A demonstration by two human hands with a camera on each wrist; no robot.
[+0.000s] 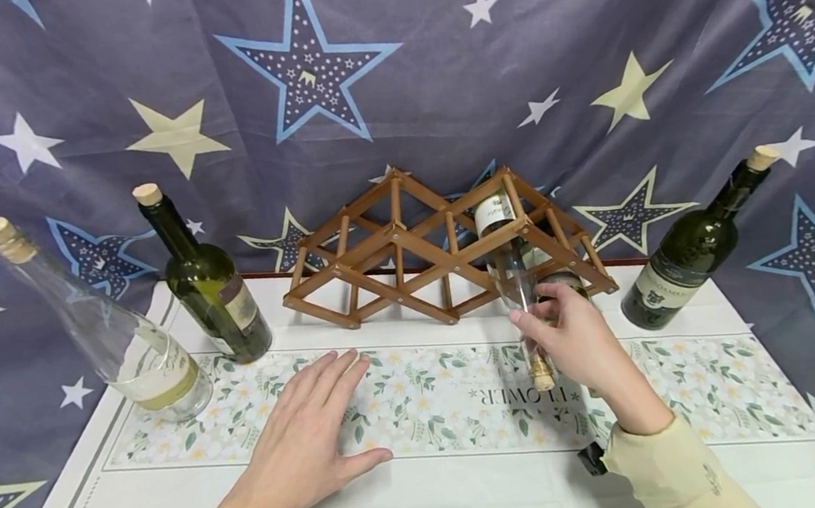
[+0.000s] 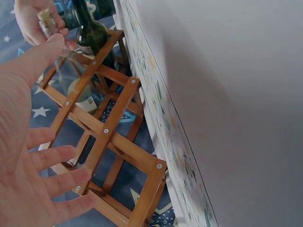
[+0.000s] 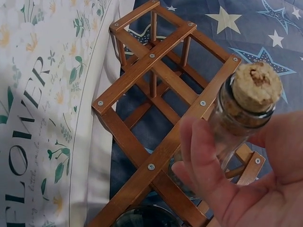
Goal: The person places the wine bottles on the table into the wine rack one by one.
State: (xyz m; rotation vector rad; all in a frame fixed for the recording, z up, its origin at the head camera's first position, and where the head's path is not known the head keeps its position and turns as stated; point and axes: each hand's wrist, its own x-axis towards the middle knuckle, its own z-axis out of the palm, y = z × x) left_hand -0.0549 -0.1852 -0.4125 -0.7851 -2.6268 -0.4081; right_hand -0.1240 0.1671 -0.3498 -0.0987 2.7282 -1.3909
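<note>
Pinching the clear bottle (image 1: 509, 267) by its neck with my right hand (image 1: 575, 335), head view. Labelled end sits in the right part of the rack (image 1: 395, 236), neck aimed near, probably so the wood bears the body while I steady the neck. Dark bottle (image 1: 566, 279) beside it, low in the rack's right end, partly behind my hand. My left hand (image 1: 303, 438) is spread, holding nothing, over the runner (image 1: 422, 382); can't tell if it touches. Standing corked: tall bottle (image 1: 156, 362) and green bottle (image 1: 209, 285) at left, black bottle (image 1: 680, 261) at right, likely spaced for easy reach.

Left wrist view: left fingers splayed, rack beyond them.

Right wrist view: fingers curled round the neck, just below the cork (image 3: 257, 87), which plugs it. Can't tell whether there's liquid inside.
</note>
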